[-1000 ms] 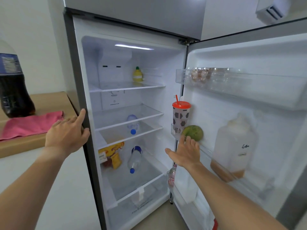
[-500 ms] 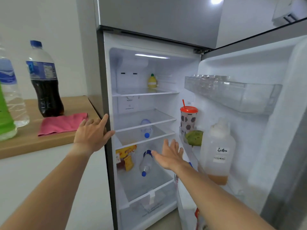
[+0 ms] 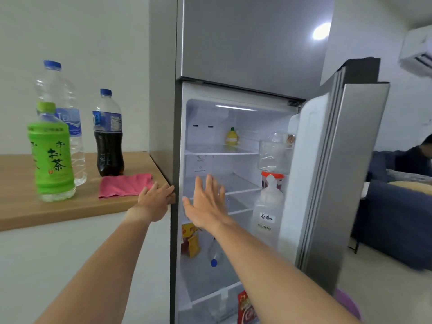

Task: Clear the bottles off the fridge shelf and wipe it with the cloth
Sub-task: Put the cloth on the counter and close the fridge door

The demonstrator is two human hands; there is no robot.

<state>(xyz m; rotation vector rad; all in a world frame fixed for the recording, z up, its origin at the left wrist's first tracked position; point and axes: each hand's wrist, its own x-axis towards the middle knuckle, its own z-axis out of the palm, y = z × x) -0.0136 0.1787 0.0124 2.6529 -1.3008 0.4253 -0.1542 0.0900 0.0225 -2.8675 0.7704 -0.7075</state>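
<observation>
The left hand (image 3: 155, 199) rests open on the left edge of the tall grey fridge (image 3: 245, 43), next to the corner of the wooden desk (image 3: 70, 206), grasping nothing. The right hand (image 3: 205, 204) is spread flat and empty in front of the clear glass middle shelf (image 3: 240, 187), fingers released. Three bottles stand on the desk: a green tea bottle (image 3: 51, 160), a clear water bottle (image 3: 67, 127) and a dark cola bottle (image 3: 108, 134). The pink folded cloth (image 3: 125, 184) lies just beside the cola, near the left hand. A small clear bottle with a blue cap (image 3: 214, 256) lies on its side lower down in the fridge. The middle shelf looks clear of bottles, though the right hand hides part of it. The sensible step seems to be fetching the cloth: take it with the left hand, bunch it flat, then wipe back to front while the door stays open.
</observation>
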